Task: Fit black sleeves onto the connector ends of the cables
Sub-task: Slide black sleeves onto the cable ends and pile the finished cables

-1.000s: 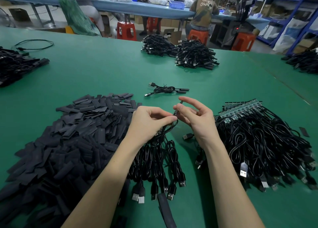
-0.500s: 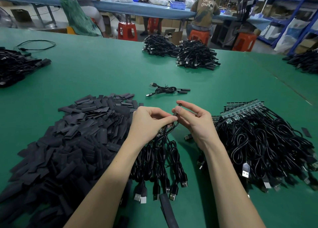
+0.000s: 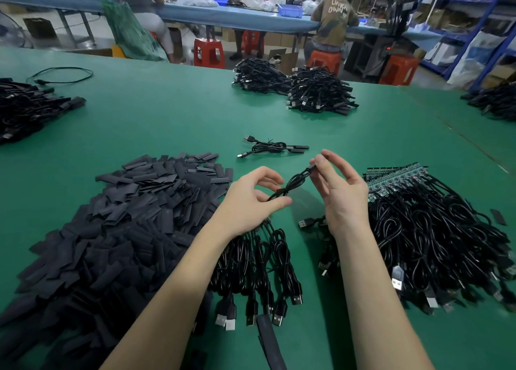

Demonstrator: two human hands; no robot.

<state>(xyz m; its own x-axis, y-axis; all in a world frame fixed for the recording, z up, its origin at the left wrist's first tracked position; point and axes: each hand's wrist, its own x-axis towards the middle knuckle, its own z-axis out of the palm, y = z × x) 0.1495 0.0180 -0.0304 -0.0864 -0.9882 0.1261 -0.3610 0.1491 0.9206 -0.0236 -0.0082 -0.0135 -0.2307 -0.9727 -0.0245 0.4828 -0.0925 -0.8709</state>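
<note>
Since a second ago the two hands have drawn apart, and the cable (image 3: 296, 180) that was bunched between them is now stretched in a slanting line from one to the other. The left hand (image 3: 252, 199) pinches the lower end between thumb and forefinger; the right hand (image 3: 342, 192) pinches the upper end between thumb and fingertips, its other fingers loosely raised. The right hand has also lifted a little.

The cable is thin, black and doubled into several strands, held just above the green worktop (image 3: 167, 124). Whether its connector end already carries a sleeve cannot be told; the fingers cover it.

Left of the left hand lies a broad heap of black sleeves (image 3: 111, 230), flat and matt. Beneath the left wrist a row of cables (image 3: 259, 263) lies with USB plugs pointing toward the person. Right of the right hand is a big pile of cables (image 3: 435, 238) with small green circuit boards (image 3: 396, 178) at their far ends. Beyond both hands one finished cable (image 3: 272, 147) lies alone, and farther off two cable bundles (image 3: 293, 86). A single loose sleeve (image 3: 269, 339) lies between the forearms.
</note>
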